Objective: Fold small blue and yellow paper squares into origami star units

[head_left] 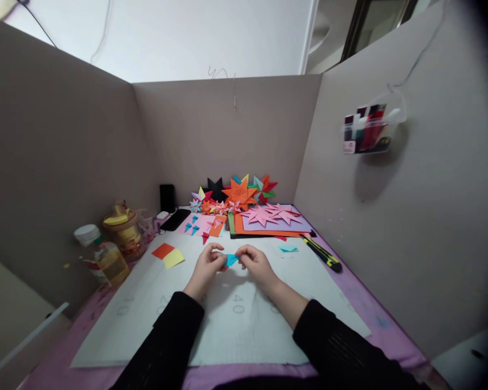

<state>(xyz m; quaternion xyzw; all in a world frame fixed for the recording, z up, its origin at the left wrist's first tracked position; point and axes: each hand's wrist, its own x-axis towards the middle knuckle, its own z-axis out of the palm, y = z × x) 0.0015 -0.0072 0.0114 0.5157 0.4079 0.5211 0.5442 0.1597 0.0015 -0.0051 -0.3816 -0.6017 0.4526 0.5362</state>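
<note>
A small folded piece of blue paper (231, 260) is held above the white mat, pinched from both sides. My left hand (210, 260) grips its left end between thumb and fingers. On its right end, the fingertips of my right hand (254, 262) are closed. Part of the paper is hidden behind the fingers. Left of my hands lie an orange paper square (162, 250) and a yellow paper square (173, 258). A folded turquoise paper (288, 248) rests to the right. Beyond my hands sits a small red folded piece (205, 238).
The white mat (146, 325) covers a pink cloth. Folded paper stars (241, 194) and coloured sheets (274, 223) line the back. At right lies a yellow-black utility knife (321, 253). A bottle (106, 260), a tub (124, 235) and a phone (175, 220) stand or lie left.
</note>
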